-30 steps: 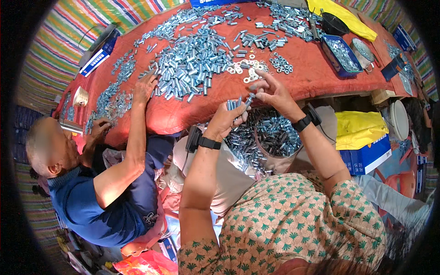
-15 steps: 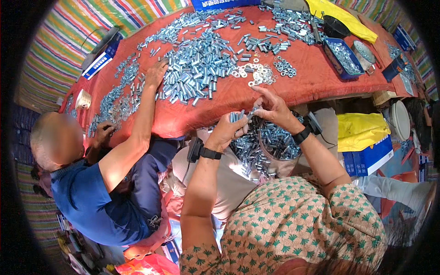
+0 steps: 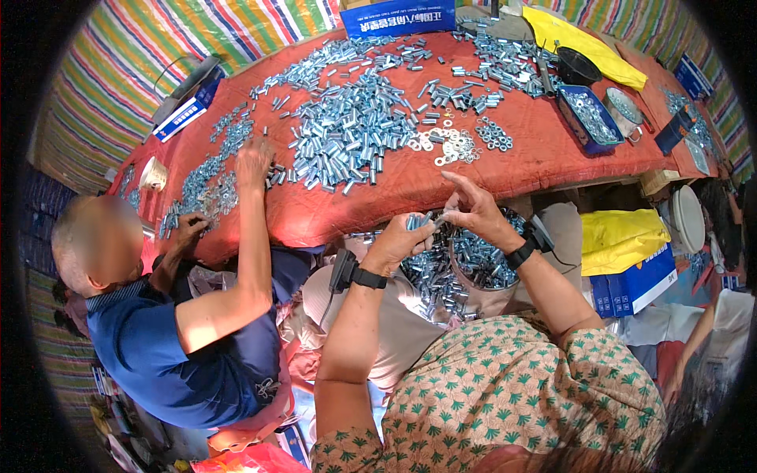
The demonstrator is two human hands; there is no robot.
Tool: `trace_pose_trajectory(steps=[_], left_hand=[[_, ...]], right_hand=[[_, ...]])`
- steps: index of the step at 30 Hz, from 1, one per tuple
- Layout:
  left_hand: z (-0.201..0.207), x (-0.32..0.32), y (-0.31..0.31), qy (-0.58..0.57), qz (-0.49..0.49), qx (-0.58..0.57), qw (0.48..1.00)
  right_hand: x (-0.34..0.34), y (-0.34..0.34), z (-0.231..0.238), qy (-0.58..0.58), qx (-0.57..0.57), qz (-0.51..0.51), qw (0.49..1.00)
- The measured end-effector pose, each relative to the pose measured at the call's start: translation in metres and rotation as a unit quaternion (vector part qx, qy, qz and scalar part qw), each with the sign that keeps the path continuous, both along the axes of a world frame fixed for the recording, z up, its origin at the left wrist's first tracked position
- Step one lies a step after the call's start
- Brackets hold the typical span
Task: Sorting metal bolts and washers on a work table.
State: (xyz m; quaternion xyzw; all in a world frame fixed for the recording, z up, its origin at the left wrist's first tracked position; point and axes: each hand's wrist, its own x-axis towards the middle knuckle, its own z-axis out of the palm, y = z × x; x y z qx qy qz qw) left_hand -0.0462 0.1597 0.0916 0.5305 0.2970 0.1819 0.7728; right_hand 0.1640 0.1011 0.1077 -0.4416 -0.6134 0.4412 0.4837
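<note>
My left hand (image 3: 397, 244) is closed around a few shiny metal sleeves (image 3: 418, 221). With its index finger raised, my right hand (image 3: 479, 210) pinches at the left fingertips; the small piece between them is too hidden to name. Both hands are above a round bucket (image 3: 487, 298) of loose metal sleeves (image 3: 482, 256), just off the near edge of the red-covered table (image 3: 331, 213). Across from my hands lie flat washers (image 3: 453, 147) and a cluster of nuts (image 3: 494, 134). A large heap of sleeves (image 3: 347, 130) sits left of them.
At my left, a co-worker in a blue shirt (image 3: 150, 347) reaches over smaller parts (image 3: 206, 181). A blue tray (image 3: 591, 118), a black bowl (image 3: 578, 66) and a metal mug (image 3: 623, 106) stand at the back right. Yellow cloth covers a blue box (image 3: 631, 284) beside me.
The co-worker's far hand has moved left from the sleeve heap toward the smaller parts. My hands stay together above the bucket, with little change. The whole view has shifted slightly.
</note>
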Motion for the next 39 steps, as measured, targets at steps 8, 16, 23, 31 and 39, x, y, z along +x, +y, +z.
trace_pose_trajectory(steps=[8,16,23,31,39], left_hand=[[-0.001,0.0,-0.003,0.019,-0.013,0.011,1.0],[0.002,-0.008,0.016,0.035,0.156,0.022,0.987],[0.001,-0.005,0.04,-0.025,0.2,-0.042,0.979],[-0.007,-0.005,0.048,-0.045,0.226,-0.031,0.973],[0.0,-0.002,0.042,-0.033,0.233,-0.067,0.97]], right_hand=[[-0.002,-0.007,-0.008,-0.073,0.02,-0.058,0.995],[0.018,0.049,-0.018,-0.089,0.042,-0.189,0.977],[0.007,0.189,-0.015,-0.198,0.196,-0.227,0.933],[0.007,0.232,-0.032,-0.231,0.169,-0.198,0.938],[0.01,0.151,0.0,0.178,-0.076,-0.01,0.981]])
